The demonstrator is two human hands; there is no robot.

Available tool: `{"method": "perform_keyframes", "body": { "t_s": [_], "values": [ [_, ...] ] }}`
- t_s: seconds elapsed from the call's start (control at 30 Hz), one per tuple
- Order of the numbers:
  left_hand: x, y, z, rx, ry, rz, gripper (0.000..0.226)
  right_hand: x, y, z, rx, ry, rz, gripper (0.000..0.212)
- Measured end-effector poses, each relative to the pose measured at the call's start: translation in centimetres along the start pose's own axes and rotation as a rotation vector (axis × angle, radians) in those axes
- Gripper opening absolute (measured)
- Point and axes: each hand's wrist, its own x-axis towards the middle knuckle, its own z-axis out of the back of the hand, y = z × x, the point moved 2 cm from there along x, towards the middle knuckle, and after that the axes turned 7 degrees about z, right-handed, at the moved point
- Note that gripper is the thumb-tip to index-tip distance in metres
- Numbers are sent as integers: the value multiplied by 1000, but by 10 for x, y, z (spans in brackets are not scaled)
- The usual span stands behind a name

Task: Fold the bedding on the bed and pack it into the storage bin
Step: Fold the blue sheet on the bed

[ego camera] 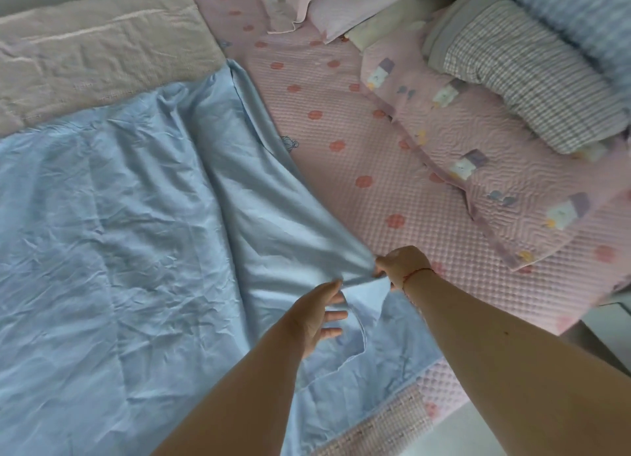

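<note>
Both hands meet at the near right corner of the light blue sheet (112,223). It is pinched by the right hand (401,266); the left hand (316,315), fingers spread, is laid against it. The sheet's bulk is spread leftward and away across the bed (341,155).

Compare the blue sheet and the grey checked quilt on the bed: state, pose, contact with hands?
The blue sheet is spread out flat and wrinkled; the grey checked quilt is bundled into a thick roll. The blue sheet is plain; the grey checked quilt is patterned. The right hand grips the blue sheet's edge and the left hand touches it with straight fingers; no hand touches the grey checked quilt. Both lie on the pink quilted cover.
</note>
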Motion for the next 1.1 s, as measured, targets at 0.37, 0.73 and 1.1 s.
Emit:
{"method": "perform_keyframes", "body": {
  "t_s": [0.37, 0.73, 1.1],
  "values": [
    [11, 27, -11, 122, -101, 11, 22, -23, -72, 11, -493, -11, -134, 55],
    [11, 59, -13, 281, -179, -66, 19, -43, -91, -10, -56, 13, -338, 78],
    [6, 62, -11, 472, -235, -99, 17, -54, -104, 18, -634, 58, -268, 27]
  ]
}}
